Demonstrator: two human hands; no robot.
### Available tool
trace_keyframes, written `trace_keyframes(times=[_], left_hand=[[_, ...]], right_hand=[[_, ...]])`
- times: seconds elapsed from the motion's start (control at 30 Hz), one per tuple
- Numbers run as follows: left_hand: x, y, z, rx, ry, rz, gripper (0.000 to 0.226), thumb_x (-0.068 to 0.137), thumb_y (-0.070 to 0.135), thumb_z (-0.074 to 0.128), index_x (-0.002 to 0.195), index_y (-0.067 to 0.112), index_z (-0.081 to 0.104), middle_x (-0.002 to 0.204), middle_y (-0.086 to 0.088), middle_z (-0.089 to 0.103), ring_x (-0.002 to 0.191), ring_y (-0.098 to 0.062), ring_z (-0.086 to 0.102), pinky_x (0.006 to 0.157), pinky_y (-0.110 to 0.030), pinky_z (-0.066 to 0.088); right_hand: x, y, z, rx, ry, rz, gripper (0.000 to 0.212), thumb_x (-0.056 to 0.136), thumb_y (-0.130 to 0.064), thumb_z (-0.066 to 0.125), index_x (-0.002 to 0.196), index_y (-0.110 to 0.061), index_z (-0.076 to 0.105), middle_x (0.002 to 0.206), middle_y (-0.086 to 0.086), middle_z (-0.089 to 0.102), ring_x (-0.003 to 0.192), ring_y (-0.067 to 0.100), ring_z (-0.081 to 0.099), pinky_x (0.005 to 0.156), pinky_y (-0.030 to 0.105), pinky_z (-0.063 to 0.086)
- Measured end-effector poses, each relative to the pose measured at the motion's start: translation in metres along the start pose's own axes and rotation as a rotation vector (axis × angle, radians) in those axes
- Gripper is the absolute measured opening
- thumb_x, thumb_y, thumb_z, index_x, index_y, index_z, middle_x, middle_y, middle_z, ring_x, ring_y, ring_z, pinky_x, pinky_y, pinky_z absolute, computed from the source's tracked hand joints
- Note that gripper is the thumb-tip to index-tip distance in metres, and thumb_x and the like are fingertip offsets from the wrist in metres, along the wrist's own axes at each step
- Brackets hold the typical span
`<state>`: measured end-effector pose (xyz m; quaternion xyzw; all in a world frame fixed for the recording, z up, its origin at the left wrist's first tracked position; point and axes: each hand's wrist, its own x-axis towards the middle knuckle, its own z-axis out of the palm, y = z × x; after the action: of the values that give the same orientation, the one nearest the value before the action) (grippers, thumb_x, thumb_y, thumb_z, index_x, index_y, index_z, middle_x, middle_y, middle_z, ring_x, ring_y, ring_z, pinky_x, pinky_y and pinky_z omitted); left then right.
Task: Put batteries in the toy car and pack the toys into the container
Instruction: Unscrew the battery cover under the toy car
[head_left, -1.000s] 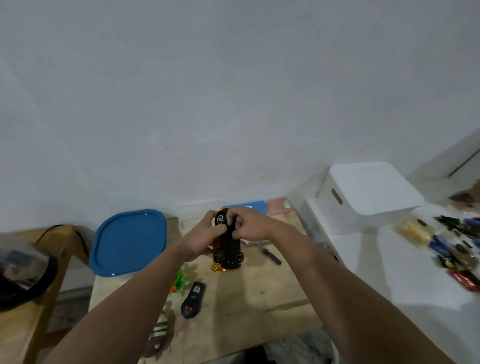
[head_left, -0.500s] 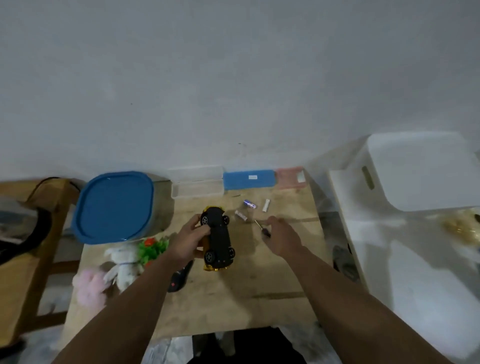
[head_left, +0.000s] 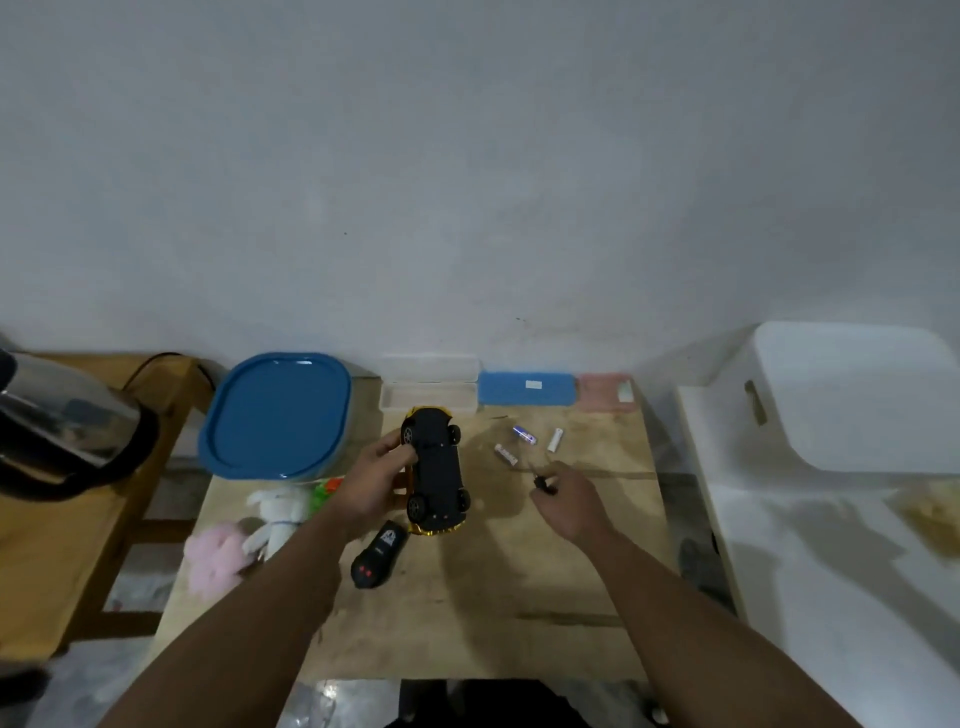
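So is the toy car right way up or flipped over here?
Flipped over: the toy car shows its black underside and all four wheels upward, gripped by the left hand.

1. Toy car (head_left: 436, 470) upside down at mid bench (head_left: 467, 613), in left hand (head_left: 371, 480).
2. Batteries (head_left: 524, 435) right of car, behind right hand (head_left: 569, 501).
3. Container (head_left: 278, 415) back left; remote (head_left: 378, 555) before car.
4. Plush toys (head_left: 249, 530) at left edge.

A wooden table (head_left: 467, 613) carries three batteries (head_left: 524, 434) at one o'clock, a remote (head_left: 377, 555) at seven, plush toys (head_left: 275, 512), and possibly a screwdriver.
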<state>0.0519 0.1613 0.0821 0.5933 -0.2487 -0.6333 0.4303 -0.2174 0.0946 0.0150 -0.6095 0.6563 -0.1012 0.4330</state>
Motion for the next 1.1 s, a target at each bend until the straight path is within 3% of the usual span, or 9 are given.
trace_keyframes(times=[0.13, 0.23, 0.3, 0.4, 0.47, 0.53, 0.67, 0.83, 1.1], left_hand=[[-0.008, 0.020, -0.003, -0.001, -0.005, 0.083, 0.030, 0.098, 0.023, 0.062, 0.127, 0.031, 0.064, 0.096, 0.001, 0.074, 0.083, -0.021, 0.071, 0.064, -0.033, 0.056], [-0.019, 0.032, -0.011, 0.006, -0.013, 0.158, 0.025, 0.105, 0.019, 0.053, 0.125, 0.025, 0.067, 0.094, -0.001, 0.073, 0.080, -0.022, 0.070, 0.062, -0.033, 0.057], [-0.027, 0.041, -0.019, 0.004, -0.038, 0.209, 0.026, 0.105, 0.016, 0.053, 0.125, 0.020, 0.069, 0.089, 0.000, 0.071, 0.074, -0.021, 0.068, 0.059, -0.031, 0.056], [-0.039, 0.055, -0.029, -0.028, -0.068, 0.257, 0.027, 0.095, 0.023, 0.062, 0.119, 0.020, 0.073, 0.087, -0.002, 0.069, 0.070, -0.020, 0.064, 0.063, -0.031, 0.054], [-0.046, 0.061, -0.037, -0.031, -0.074, 0.281, 0.034, 0.088, 0.027, 0.062, 0.120, 0.020, 0.074, 0.093, -0.006, 0.068, 0.074, -0.023, 0.060, 0.067, -0.033, 0.052], [-0.048, 0.065, -0.044, -0.019, -0.072, 0.303, 0.034, 0.091, 0.025, 0.060, 0.122, 0.021, 0.074, 0.094, -0.007, 0.065, 0.075, -0.025, 0.054, 0.065, -0.031, 0.048], [-0.055, 0.069, -0.056, -0.012, -0.094, 0.328, 0.030, 0.097, 0.020, 0.057, 0.122, 0.022, 0.074, 0.093, -0.003, 0.068, 0.072, -0.022, 0.059, 0.058, -0.028, 0.051], [-0.060, 0.071, -0.063, -0.007, -0.122, 0.344, 0.029, 0.098, 0.019, 0.058, 0.122, 0.022, 0.074, 0.092, -0.003, 0.069, 0.071, -0.021, 0.061, 0.058, -0.028, 0.052], [-0.064, 0.067, -0.068, -0.020, -0.138, 0.344, 0.031, 0.103, 0.011, 0.051, 0.123, 0.019, 0.074, 0.093, -0.007, 0.068, 0.072, -0.024, 0.061, 0.057, -0.029, 0.052]], right_hand=[[-0.025, -0.051, -0.013, 0.196, 0.113, -0.156, 0.011, 0.089, -0.010, 0.065, 0.093, -0.019, 0.070, 0.081, -0.004, 0.067, 0.074, 0.012, 0.065, 0.062, 0.018, 0.045], [-0.052, -0.092, -0.021, 0.355, 0.129, -0.248, 0.019, 0.093, 0.002, 0.059, 0.103, -0.008, 0.072, 0.081, -0.003, 0.068, 0.062, -0.004, 0.063, 0.060, 0.009, 0.045], [-0.066, -0.113, -0.018, 0.392, 0.118, -0.315, 0.024, 0.093, 0.002, 0.059, 0.105, -0.011, 0.075, 0.085, 0.002, 0.073, 0.069, 0.005, 0.068, 0.065, 0.014, 0.051], [-0.079, -0.136, -0.008, 0.349, 0.080, -0.379, 0.031, 0.092, -0.003, 0.059, 0.105, -0.024, 0.077, 0.085, 0.010, 0.074, 0.073, 0.016, 0.070, 0.065, 0.024, 0.053], [-0.087, -0.149, -0.001, 0.320, 0.074, -0.409, 0.035, 0.091, -0.003, 0.058, 0.106, -0.028, 0.077, 0.086, 0.015, 0.073, 0.064, 0.008, 0.064, 0.060, 0.020, 0.048], [-0.093, -0.160, 0.006, 0.301, 0.078, -0.452, 0.038, 0.090, -0.002, 0.058, 0.107, -0.029, 0.076, 0.087, 0.015, 0.072, 0.065, 0.003, 0.064, 0.066, 0.018, 0.050], [-0.100, -0.173, 0.016, 0.275, 0.085, -0.461, 0.039, 0.089, -0.002, 0.059, 0.112, -0.028, 0.077, 0.079, 0.001, 0.064, 0.068, -0.005, 0.062, 0.074, 0.019, 0.050], [-0.110, -0.181, 0.021, 0.251, 0.105, -0.470, 0.040, 0.089, -0.002, 0.059, 0.114, -0.027, 0.076, 0.091, 0.017, 0.068, 0.070, -0.007, 0.062, 0.072, 0.016, 0.047], [-0.117, -0.182, 0.029, 0.258, 0.133, -0.481, 0.040, 0.089, -0.004, 0.060, 0.113, -0.031, 0.076, 0.077, -0.006, 0.066, 0.076, -0.001, 0.064, 0.084, 0.020, 0.051]])
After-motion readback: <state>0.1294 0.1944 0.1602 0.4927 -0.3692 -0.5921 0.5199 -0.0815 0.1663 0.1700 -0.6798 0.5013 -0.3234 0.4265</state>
